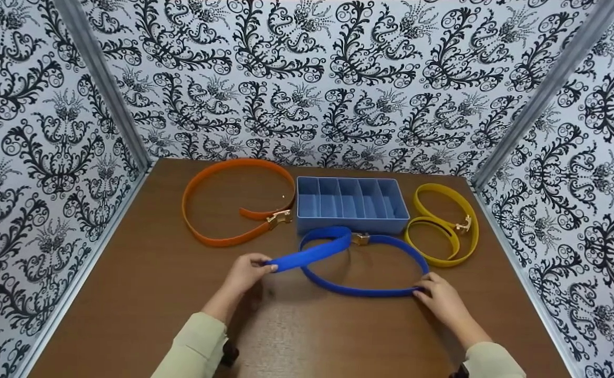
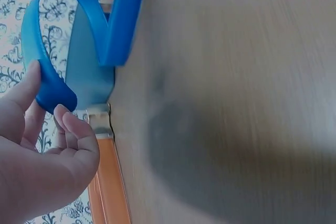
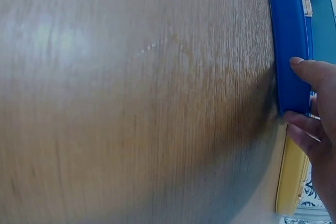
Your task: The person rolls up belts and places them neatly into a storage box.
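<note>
pale sleeves (image 1: 194, 344) lie nearest, leading to 2 hands on a blue belt (image 1: 362, 292), which loops over the wood-grained table (image 1: 307, 341) just in front of a 5-compartment box (image 1: 385, 225). its free end, raised, sits pinched in the left hand (image 1: 245, 273), between thumb and fingers; the right hand (image 1: 442, 297) grips the loop's right bend, fingers narrowed round the strap. handling it well probably means a light, even hold at both points, the strap's flat face turned 1 way so it bends without twisting. the belt looks smooth, flat and springy, with a rounded tip and a gold-toned buckle (image 1: 360, 239); the box looks like rigid plastic. an orange belt (image 1: 225, 242) curls to the left, a yellow belt (image 1: 443, 262) in 2 loops to the right.
</note>
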{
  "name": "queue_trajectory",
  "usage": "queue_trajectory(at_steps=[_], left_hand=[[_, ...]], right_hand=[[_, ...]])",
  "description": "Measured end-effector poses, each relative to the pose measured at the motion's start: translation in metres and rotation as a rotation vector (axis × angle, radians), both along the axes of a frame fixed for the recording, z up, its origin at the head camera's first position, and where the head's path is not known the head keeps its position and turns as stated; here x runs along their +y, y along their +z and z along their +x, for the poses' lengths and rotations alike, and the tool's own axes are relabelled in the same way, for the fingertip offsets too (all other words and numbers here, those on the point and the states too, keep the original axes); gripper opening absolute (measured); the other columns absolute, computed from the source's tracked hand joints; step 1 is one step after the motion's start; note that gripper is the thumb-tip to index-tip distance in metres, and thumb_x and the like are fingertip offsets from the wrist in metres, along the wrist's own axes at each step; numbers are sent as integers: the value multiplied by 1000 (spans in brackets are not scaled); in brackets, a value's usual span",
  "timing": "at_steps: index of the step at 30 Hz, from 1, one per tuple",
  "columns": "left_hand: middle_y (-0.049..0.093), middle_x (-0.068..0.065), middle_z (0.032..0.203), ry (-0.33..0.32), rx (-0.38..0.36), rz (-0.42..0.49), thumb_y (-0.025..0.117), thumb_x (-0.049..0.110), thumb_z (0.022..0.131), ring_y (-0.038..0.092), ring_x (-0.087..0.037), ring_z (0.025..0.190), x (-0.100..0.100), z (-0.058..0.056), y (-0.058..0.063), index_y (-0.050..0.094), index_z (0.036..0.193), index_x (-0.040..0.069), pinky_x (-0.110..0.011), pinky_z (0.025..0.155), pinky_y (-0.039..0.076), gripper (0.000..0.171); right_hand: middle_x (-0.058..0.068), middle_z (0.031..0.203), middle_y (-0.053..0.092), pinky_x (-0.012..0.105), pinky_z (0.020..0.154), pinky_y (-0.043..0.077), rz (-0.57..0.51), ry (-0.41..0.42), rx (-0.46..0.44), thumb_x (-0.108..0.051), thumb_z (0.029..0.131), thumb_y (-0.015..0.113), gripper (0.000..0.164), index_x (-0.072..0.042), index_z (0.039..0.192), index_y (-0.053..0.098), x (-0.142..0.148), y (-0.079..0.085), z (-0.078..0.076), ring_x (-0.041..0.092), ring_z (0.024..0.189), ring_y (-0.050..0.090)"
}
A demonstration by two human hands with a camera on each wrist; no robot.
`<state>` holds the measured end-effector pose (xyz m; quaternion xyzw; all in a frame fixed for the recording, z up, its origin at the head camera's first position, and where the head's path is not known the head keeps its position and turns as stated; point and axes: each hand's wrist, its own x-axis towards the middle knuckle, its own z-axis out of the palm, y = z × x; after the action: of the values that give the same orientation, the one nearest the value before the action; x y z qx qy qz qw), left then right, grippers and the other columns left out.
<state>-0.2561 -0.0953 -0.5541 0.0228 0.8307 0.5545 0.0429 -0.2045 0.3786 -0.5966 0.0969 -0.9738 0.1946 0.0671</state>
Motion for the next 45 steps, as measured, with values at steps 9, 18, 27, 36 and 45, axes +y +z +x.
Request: queue_trajectory(at_steps=[9,18,27,36,45], left_hand=[[61,-5,86,21,-129,266,70,17,91,47,-15,65,7,2,13,68,102,2,-29,58,39,19],[52,-5,78,68,-125,453,63,12,96,46,-16,64,7,10,32,63,99,0,-25,54,35,12],[52,-4,74,111,-121,543,60,17,98,48,-11,62,11,13,39,63,94,3,-26,57,42,15],[55,-3,70,119,-112,576,55,20,101,52,-12,61,9,16,54,61,88,5,-29,60,46,21],[47,0,62,164,-46,596,53,24,102,49,-12,58,-2,17,62,54,76,8,-25,56,43,30]], right_hand=[[0,98,59,43,81,49,-21,28,53,-8,84,75,10,-10,93,75,0,-1,1,21,90,61],[5,103,61,45,83,49,35,33,55,-8,83,75,14,-6,97,74,-13,1,4,26,96,61],[-4,92,58,40,74,52,164,92,-50,-30,80,79,23,-12,95,73,-54,10,9,19,83,61],[-5,73,44,35,59,43,170,20,48,-42,78,79,33,-11,77,69,-47,6,14,14,61,45],[-5,72,43,34,57,41,160,-28,41,-36,79,80,26,-12,76,71,-26,3,16,12,59,43]])
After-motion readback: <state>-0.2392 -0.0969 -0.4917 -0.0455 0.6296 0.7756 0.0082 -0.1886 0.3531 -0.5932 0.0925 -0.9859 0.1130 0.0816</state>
